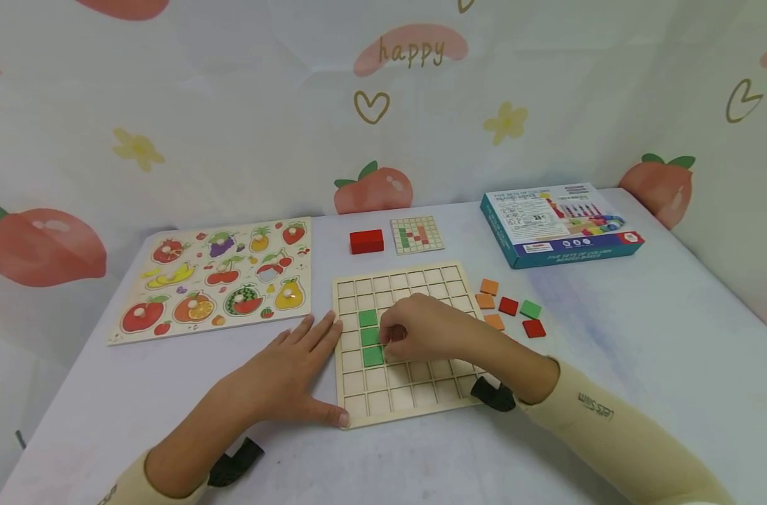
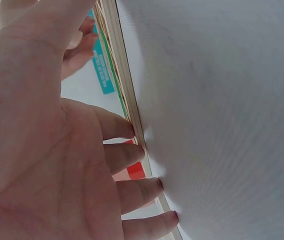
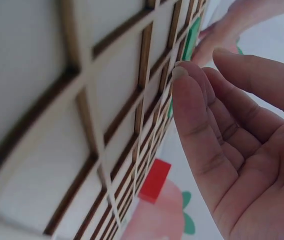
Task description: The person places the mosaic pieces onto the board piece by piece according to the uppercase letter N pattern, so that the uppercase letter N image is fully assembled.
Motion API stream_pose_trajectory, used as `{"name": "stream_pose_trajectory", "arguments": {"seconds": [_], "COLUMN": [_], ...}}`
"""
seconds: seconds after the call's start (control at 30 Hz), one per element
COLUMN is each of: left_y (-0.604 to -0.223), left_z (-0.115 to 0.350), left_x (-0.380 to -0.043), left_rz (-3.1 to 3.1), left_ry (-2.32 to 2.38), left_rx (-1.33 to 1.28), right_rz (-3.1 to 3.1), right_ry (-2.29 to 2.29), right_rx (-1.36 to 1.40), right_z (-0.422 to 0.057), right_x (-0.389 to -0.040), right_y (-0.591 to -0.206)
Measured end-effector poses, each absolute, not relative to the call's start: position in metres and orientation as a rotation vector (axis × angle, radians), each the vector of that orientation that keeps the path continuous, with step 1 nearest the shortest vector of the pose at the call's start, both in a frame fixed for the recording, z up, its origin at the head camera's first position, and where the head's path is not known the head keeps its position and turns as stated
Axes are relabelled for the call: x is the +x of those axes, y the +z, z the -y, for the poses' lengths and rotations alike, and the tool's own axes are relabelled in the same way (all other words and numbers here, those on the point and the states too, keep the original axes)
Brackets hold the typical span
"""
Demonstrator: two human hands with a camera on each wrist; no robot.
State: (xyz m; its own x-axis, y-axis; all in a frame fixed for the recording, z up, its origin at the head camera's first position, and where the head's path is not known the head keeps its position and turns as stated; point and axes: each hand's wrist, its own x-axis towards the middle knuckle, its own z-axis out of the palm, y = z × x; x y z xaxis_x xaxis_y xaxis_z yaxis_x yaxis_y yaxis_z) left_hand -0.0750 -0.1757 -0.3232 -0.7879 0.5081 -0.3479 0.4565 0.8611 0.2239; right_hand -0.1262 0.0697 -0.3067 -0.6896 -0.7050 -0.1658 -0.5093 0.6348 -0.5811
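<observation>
1. Grid board (image 1: 378,402) lying flat, mid-bench (image 1: 610,315); pale wood, squarish, thin raised strips dividing shallow cells.
2. Left hand (image 1: 278,379): fingers outstretched and spread, tips at the board's left edge, thumb at the near left corner. Probably placed so for steadying the board.
3. Right hand (image 1: 426,326): over the board, fingers bent, tips down just beside the green tiles (image 1: 370,337). No tile visible between fingers in the right wrist view; cannot tell whether pinching or only nudging.
4. Green tiles: three, in one unbroken run down the second column from the left, each in its own cell; plain, evenly coloured, seemingly well seated.
5. Just right of the board, scattered on the bench: orange tiles (image 1: 490,287), red tiles (image 1: 534,328), one loose green tile (image 1: 530,308). Likely set there for easy reach by the right hand.
6. Beyond the far edge: pattern card (image 1: 432,245), a small grid with coloured squares, face up, perhaps for checking at a glance. Red block (image 1: 367,242) just left of it.
7. To the sides: fruit puzzle (image 1: 196,277) at left, printed box (image 1: 556,223) at far right; both off the board, judged parked out of the way.
</observation>
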Motion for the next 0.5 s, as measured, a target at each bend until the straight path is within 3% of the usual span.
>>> {"name": "stream_pose_trajectory", "arguments": {"seconds": [0.5], "left_y": [-0.321], "left_z": [0.176], "left_x": [-0.074], "left_rz": [-2.642], "left_ry": [0.188], "left_rx": [0.735], "right_rz": [-2.575], "right_ry": [-0.784], "right_rx": [-0.760], "right_z": [-0.139], "right_x": [-0.133], "right_y": [-0.307]}}
